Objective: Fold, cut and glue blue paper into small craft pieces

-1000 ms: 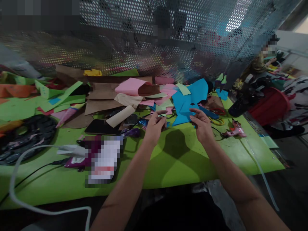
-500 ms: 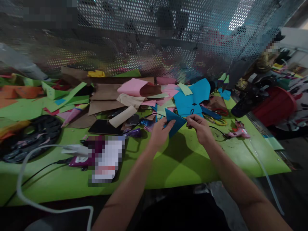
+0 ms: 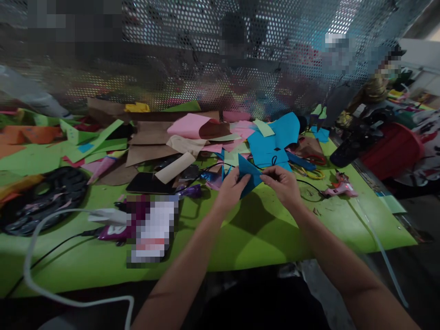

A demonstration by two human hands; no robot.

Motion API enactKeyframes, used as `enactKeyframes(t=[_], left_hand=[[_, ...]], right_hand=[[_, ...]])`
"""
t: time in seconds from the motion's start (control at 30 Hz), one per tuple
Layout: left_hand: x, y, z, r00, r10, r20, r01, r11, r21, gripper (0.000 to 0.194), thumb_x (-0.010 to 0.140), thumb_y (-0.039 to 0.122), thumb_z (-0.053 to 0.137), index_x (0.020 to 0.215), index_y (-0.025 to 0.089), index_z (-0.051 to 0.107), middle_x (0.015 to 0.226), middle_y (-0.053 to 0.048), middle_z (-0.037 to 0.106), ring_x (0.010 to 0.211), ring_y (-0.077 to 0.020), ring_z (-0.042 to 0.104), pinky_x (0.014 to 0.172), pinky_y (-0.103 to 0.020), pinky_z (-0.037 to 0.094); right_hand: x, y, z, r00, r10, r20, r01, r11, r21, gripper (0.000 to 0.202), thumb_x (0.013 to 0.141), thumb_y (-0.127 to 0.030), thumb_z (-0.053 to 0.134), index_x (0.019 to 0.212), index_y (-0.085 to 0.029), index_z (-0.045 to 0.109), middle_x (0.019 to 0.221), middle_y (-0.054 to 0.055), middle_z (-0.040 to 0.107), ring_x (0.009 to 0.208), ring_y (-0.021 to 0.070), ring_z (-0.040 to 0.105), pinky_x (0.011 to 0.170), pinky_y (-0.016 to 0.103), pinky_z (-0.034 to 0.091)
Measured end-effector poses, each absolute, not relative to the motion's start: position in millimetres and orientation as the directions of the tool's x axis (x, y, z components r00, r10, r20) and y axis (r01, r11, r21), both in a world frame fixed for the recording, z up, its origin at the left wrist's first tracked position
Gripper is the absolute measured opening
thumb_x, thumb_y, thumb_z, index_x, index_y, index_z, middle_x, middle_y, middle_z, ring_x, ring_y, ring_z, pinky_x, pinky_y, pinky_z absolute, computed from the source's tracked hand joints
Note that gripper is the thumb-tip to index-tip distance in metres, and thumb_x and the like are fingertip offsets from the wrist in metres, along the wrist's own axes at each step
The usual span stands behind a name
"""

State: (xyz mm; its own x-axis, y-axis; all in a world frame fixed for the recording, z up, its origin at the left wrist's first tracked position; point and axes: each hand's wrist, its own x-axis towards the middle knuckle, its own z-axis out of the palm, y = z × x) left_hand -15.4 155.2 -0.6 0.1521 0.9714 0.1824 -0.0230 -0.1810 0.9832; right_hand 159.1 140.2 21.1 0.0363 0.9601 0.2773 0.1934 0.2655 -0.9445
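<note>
Above the green table [image 3: 247, 247], my left hand [image 3: 229, 188] is closed on a folded blue sheet [image 3: 248, 170], thumb on its near face. The sheet looks like paper or thin foam; I cannot tell which. At the sheet's right corner, my right hand [image 3: 282, 183] pinches the edge between thumb and fingertips. The sheet's left side is partly hidden by my left fingers. Just behind my hands lie larger blue pieces [image 3: 270, 144] with a small dark loop on them.
To the right are yellow-handled scissors [image 3: 313, 173] and a pink glue gun [image 3: 340, 189] with a long clear glue stick [image 3: 381, 247]. A dark phone [image 3: 149, 182], a cream roll [image 3: 175, 167] and a black round tray [image 3: 44, 199] lie leftward. Coloured scraps line the perforated metal panel [image 3: 192, 55].
My right hand has moved slightly left, onto the sheet's right corner; before, it pinched just beside that corner. The blue sheet has turned a little in my left hand.
</note>
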Motion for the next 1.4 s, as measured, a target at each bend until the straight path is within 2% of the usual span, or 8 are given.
enactKeyframes(t=[0.17,0.37,0.6,0.77,0.87,1.07,1.17,1.4], left_hand=[[-14,154,2,0.215,0.971,0.107,-0.110,-0.085,0.990,0.026,0.086,0.039,0.065,0.101,0.018,0.062,0.095,-0.004,0.069,0.086,-0.0162,0.061,0.081,-0.028,0.049],[-15,152,4,0.197,0.973,0.117,0.017,-0.123,0.992,0.021,0.087,0.039,0.062,0.087,0.018,0.066,0.085,-0.002,0.068,0.078,-0.0154,0.061,0.073,-0.027,0.049],[-14,154,4,0.225,0.971,0.084,-0.015,-0.082,0.996,0.022,0.084,0.038,0.064,0.093,0.017,0.067,0.085,-0.003,0.070,0.073,-0.0151,0.061,0.070,-0.027,0.049],[-16,153,4,0.244,0.953,0.178,0.119,-0.212,0.970,0.020,0.088,0.036,0.059,0.091,0.018,0.067,0.091,-0.004,0.071,0.084,-0.0186,0.062,0.077,-0.029,0.048],[-16,153,3,0.310,0.930,0.198,0.229,-0.276,0.934,0.018,0.089,0.034,0.057,0.088,0.018,0.066,0.090,-0.004,0.070,0.084,-0.0197,0.061,0.078,-0.030,0.046],[-18,155,-3,0.388,0.905,0.174,0.353,-0.320,0.879,0.020,0.088,0.034,0.056,0.074,0.020,0.056,0.072,0.000,0.060,0.068,-0.0173,0.053,0.062,-0.028,0.036],[-18,154,-4,0.426,0.887,0.178,0.362,-0.347,0.865,0.021,0.088,0.033,0.056,0.071,0.021,0.052,0.068,0.001,0.055,0.064,-0.0166,0.050,0.060,-0.028,0.034],[-17,152,-2,0.469,0.871,0.144,0.328,-0.323,0.888,0.018,0.086,0.032,0.057,0.072,0.021,0.054,0.073,0.000,0.059,0.069,-0.0180,0.052,0.063,-0.028,0.038]], right_hand=[[161,145,15,0.061,0.970,0.235,0.121,0.227,-0.966,0.021,0.073,-0.039,0.079,0.077,-0.020,0.069,0.070,-0.001,0.063,0.065,0.0131,0.051,0.061,0.028,0.040],[160,147,14,0.022,0.983,0.184,0.054,0.183,-0.982,0.025,0.069,-0.040,0.081,0.079,-0.020,0.070,0.071,-0.001,0.064,0.065,0.0131,0.052,0.061,0.028,0.041],[158,148,11,0.015,0.990,0.141,0.054,0.140,-0.989,0.026,0.067,-0.041,0.082,0.076,-0.020,0.069,0.065,-0.002,0.060,0.061,0.0130,0.050,0.059,0.028,0.039],[160,149,9,0.003,0.986,0.167,0.031,0.166,-0.986,0.027,0.066,-0.042,0.083,0.081,-0.022,0.073,0.075,0.000,0.066,0.069,0.0149,0.055,0.065,0.029,0.044],[161,150,10,0.041,0.985,0.170,0.057,0.167,-0.984,0.029,0.065,-0.045,0.083,0.077,-0.021,0.072,0.071,-0.001,0.063,0.066,0.0145,0.052,0.061,0.029,0.042],[160,149,13,0.059,0.984,0.168,0.036,0.166,-0.985,0.033,0.063,-0.048,0.084,0.072,-0.021,0.069,0.070,-0.001,0.060,0.064,0.0136,0.049,0.059,0.028,0.040],[160,148,15,0.071,0.983,0.168,0.022,0.167,-0.986,0.033,0.062,-0.048,0.085,0.071,-0.022,0.068,0.069,-0.001,0.060,0.064,0.0134,0.049,0.059,0.028,0.040],[160,147,18,0.097,0.980,0.174,-0.016,0.176,-0.984,0.032,0.061,-0.047,0.086,0.072,-0.023,0.067,0.072,-0.001,0.061,0.068,0.0140,0.052,0.063,0.028,0.044]])
